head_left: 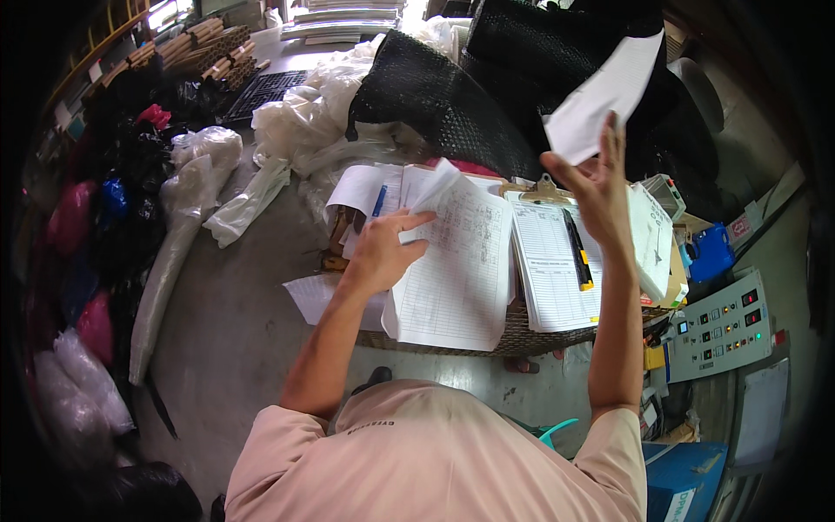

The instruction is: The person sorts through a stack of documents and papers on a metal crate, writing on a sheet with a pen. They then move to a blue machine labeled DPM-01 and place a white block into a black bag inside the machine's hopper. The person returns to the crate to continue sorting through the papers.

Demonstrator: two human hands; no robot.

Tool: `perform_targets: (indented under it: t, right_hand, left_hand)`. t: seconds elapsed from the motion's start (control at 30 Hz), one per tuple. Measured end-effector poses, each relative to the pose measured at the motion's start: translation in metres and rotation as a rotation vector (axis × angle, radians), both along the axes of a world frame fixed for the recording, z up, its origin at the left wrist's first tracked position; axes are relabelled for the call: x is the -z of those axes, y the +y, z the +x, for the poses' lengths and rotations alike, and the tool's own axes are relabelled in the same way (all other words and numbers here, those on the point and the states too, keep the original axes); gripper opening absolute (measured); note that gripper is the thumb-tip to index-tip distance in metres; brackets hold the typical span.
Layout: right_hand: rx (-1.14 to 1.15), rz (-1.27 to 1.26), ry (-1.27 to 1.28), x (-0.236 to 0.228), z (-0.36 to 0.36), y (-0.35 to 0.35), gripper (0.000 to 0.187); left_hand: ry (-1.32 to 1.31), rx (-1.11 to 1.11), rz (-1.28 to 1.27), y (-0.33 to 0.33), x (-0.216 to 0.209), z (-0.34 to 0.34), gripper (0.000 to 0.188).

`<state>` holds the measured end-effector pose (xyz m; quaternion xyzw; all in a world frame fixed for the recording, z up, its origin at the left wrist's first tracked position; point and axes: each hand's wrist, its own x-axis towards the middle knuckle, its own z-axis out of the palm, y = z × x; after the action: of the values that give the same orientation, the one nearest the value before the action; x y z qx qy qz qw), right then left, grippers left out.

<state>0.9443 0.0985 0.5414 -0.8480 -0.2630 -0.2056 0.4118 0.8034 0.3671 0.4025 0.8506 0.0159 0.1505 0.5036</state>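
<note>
A stack of handwritten sheets (457, 278) lies in front of me, its top page corner curled up. My left hand (385, 250) rests on the stack's left side, index finger and thumb apart, holding nothing. Raised at the right, my right hand (602, 178) has a loose white sheet of paper (609, 96) at its thumb and fingers. Below that hand is a clipboard (546, 190) with a printed form (550, 270). A black and yellow cutter knife (577, 248) lies on the form. Left of the stack, a blue pen (380, 201) lies on other papers.
A woven surface (513, 342) supports the papers. Black bubble wrap (444, 109) is heaped behind it. Clear plastic film (317, 109) and dark bags (130, 191) cover the left side. A control panel (720, 326) and a blue container (711, 252) stand at the right.
</note>
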Motion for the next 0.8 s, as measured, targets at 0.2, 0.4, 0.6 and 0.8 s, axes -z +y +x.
perform_targets:
  t: [0.2,0.4,0.6,0.8]
  right_hand:
    - [-0.149,-0.254,0.033,0.032,0.034,0.056,0.146]
    - [-0.217,-0.427,0.086,-0.018,0.018,0.099,0.135]
    - [-0.078,-0.754,-0.12,0.025,0.074,0.075,0.134]
    - [-0.34,-0.414,0.02,0.026,0.085,0.089,0.137]
  left_hand:
    - [-0.001,0.208,-0.667,0.019,0.004,-0.007,0.052]
    - [0.042,0.262,-1.027,0.034,0.009,-0.013,0.056]
    - [0.115,0.3,-0.834,0.008,0.014,-0.005,0.061]
    - [0.048,0.306,-0.582,0.011,0.005,0.0,0.072]
